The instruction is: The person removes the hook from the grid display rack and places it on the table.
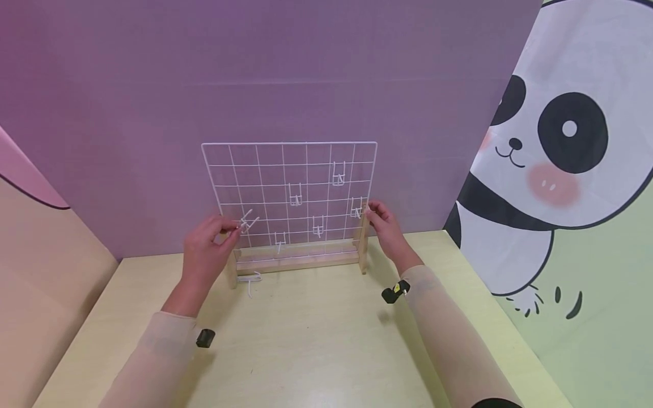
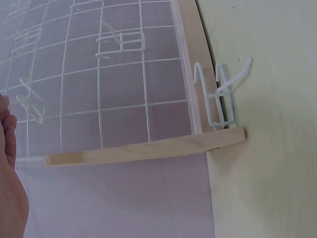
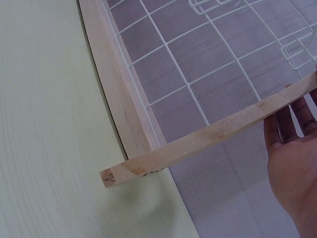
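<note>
near the back edge of the table [image 1: 306, 351] stands a white wire rack [image 1: 289, 143], with lots of table in front. the right hand [image 1: 389, 232] holds its right post [image 1: 363, 246]. the left hand [image 1: 205, 249] pinches a small hook [image 1: 244, 226] by the rack's left edge.

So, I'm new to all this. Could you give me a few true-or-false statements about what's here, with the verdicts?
1. The left hand holds a white hook. True.
2. The right hand holds a hook too. False: the right hand grips the right wooden post.
3. Five hooks hang on the wire grid. True.
4. No hook lies on the table. False: a loose hook lies there, near the left wooden foot.
</note>
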Action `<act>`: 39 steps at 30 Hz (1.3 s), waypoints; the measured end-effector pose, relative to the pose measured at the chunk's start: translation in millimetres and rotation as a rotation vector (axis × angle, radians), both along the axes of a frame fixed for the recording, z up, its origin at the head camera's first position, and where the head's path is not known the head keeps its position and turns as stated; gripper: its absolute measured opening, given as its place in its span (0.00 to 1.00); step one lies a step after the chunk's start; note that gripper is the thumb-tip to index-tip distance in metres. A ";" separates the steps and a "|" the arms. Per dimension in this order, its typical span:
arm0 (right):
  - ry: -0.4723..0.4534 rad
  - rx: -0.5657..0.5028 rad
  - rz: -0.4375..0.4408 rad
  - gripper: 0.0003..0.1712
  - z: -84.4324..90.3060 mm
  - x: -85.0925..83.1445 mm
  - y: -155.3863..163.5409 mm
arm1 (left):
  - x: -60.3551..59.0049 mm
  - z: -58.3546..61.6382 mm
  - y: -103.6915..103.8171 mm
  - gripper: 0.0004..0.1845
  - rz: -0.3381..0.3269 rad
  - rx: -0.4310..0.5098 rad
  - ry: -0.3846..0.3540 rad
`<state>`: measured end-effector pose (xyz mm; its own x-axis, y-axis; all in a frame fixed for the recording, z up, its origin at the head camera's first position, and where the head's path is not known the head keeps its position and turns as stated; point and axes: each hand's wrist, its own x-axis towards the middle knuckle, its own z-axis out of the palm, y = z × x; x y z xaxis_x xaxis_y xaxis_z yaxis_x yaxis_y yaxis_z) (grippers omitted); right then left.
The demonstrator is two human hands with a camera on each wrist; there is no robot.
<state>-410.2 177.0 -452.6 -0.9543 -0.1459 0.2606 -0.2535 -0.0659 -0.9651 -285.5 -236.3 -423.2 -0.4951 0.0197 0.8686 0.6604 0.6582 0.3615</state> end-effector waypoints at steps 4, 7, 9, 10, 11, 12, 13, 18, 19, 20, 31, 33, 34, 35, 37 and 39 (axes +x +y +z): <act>-0.003 0.002 0.001 0.15 0.1 -1.0 0.9 | 1.5 -3.2 -1.8 0.10 -0.010 -0.024 -0.003; -0.001 -0.003 0.000 0.15 -0.6 -1.8 1.0 | 1.6 -7.4 -3.6 0.11 -0.014 -0.047 -0.002; -0.002 -0.002 0.000 0.15 -1.2 -2.1 1.1 | 1.7 -10.6 -4.7 0.12 -0.016 -0.060 -0.005; -0.002 -0.002 0.000 0.15 -1.4 -2.0 1.1 | 1.9 -12.1 -5.1 0.12 -0.017 -0.066 -0.007; -0.001 -0.002 0.001 0.15 -1.4 -1.9 0.9 | 2.1 -13.5 -5.3 0.12 -0.018 -0.072 -0.010; -0.002 -0.001 0.002 0.15 -1.5 -1.7 0.8 | 2.5 -14.7 -5.4 0.13 -0.016 -0.076 -0.014; -0.003 0.001 0.002 0.16 -1.7 -1.7 0.9 | 2.9 -15.9 -5.6 0.13 -0.015 -0.082 -0.017; -0.012 0.008 0.000 0.17 -2.8 -1.6 1.5 | 4.4 -22.1 -6.2 0.12 -0.002 -0.110 -0.037; -0.015 0.010 -0.001 0.17 -2.8 -1.5 1.6 | 4.5 -23.7 -6.4 0.12 -0.002 -0.116 -0.042; -0.017 0.012 -0.003 0.17 -3.0 -1.5 1.6 | 4.7 -25.2 -6.5 0.12 -0.002 -0.119 -0.047; -0.013 0.015 -0.001 0.17 -2.7 -1.0 1.0 | 8.6 -38.4 -4.5 0.13 0.005 -0.153 -0.115; -0.017 0.018 -0.002 0.17 -2.7 -1.1 1.0 | 9.5 -39.8 -3.3 0.14 0.008 -0.159 -0.118; -0.018 0.016 -0.001 0.16 -2.8 -1.2 1.0 | 9.8 -40.8 -3.0 0.14 0.010 -0.163 -0.120; -0.019 0.014 -0.001 0.16 -2.9 -1.5 0.9 | 9.9 -41.9 -2.5 0.14 0.009 -0.164 -0.126; -0.019 0.011 0.000 0.15 -3.2 -1.9 1.0 | 10.2 -44.3 -1.7 0.14 0.019 -0.169 -0.142; -0.018 0.003 0.001 0.15 -3.5 -2.4 1.1 | 10.3 -47.2 -1.4 0.14 0.032 -0.172 -0.166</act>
<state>-412.6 178.1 -456.2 -0.9587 -0.1478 0.2431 -0.2360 -0.0635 -0.9697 -275.2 -237.7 -470.4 -0.6332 0.1424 0.7608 0.5795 0.7388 0.3441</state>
